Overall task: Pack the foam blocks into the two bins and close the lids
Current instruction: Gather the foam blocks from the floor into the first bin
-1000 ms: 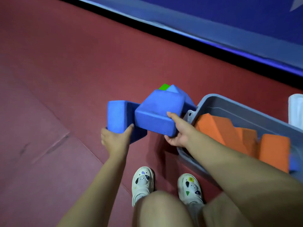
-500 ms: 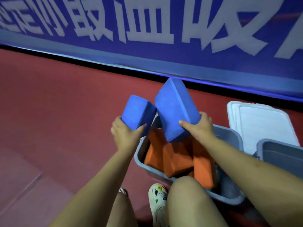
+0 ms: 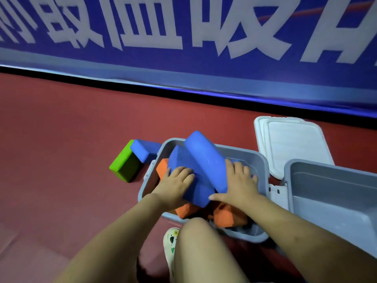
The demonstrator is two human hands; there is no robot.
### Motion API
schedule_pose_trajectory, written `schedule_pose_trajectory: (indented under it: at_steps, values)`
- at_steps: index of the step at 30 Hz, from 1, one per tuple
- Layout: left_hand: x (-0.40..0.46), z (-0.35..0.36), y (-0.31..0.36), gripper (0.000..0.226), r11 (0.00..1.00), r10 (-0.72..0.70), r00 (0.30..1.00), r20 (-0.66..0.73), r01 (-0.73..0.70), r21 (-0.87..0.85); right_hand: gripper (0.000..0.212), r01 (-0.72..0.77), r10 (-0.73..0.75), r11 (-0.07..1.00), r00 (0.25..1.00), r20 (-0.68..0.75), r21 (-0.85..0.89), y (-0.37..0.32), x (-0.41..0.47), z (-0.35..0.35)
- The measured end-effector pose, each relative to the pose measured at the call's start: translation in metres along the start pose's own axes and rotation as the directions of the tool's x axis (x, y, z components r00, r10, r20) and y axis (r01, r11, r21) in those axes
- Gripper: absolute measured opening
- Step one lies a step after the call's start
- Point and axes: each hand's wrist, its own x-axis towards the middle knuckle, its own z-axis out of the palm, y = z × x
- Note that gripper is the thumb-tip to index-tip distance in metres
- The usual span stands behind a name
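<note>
green block (image 3: 124, 162) and small blue block (image 3: 142, 150) lay on floor, left of near bin (image 3: 258, 160) | left hand (image 3: 176, 185) pressed flat on lower blue block (image 3: 183, 160) | right hand (image 3: 237, 185) lay open-fingered against upper blue block (image 3: 206, 160) (both atop orange blocks (image 3: 224, 218)) | second bin (image 3: 326, 180), lids (image 3: 289, 144) right

Under your left hand (image 3: 177, 181) and right hand (image 3: 238, 183) the two blue rectangular foam blocks (image 3: 201, 160) look matt and finely grainy, as do the orange foam blocks (image 3: 223, 218) beneath your palms. Around them, the grey plastic bin (image 3: 258, 160) is smooth with a dull sheen. Just right of your right hand, the white plastic lids (image 3: 291, 141) look smooth, slightly glossy.
</note>
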Motion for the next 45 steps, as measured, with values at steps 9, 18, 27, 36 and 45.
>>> schedule_pose_trajectory:
  at_steps: [9, 18, 27, 36, 45]
  values:
    - [-0.017, -0.037, -0.015, 0.015, 0.355, -0.694, 0.712, 0.107, 0.468, -0.810, 0.095, 0.115, -0.123, 0.992, 0.972, 0.202, 0.052, -0.028, 0.003, -0.006]
    - [-0.060, -0.052, -0.068, 0.013, 0.052, -0.827, 0.510, 0.237, 0.488, -0.872, 0.087, 0.241, -0.254, 0.948, 0.966, 0.036, 0.209, -0.108, 0.022, -0.035]
    - [-0.101, 0.004, -0.203, 0.038, -0.055, -0.886, 0.340, 0.315, 0.598, -0.800, 0.077, 0.321, -0.332, 0.932, 0.942, 0.042, 0.168, -0.258, 0.124, -0.003]
    - [-0.048, 0.177, -0.340, 0.077, -0.064, -0.898, 0.226, 0.377, 0.782, -0.620, 0.117, 0.173, -0.171, 0.985, 0.959, 0.226, 0.008, -0.348, 0.311, 0.134]
    - [0.020, 0.277, -0.405, 0.109, 0.080, -0.861, 0.285, 0.422, 0.894, -0.441, 0.127, 0.156, -0.138, 0.984, 0.973, 0.186, -0.089, -0.356, 0.372, 0.241]
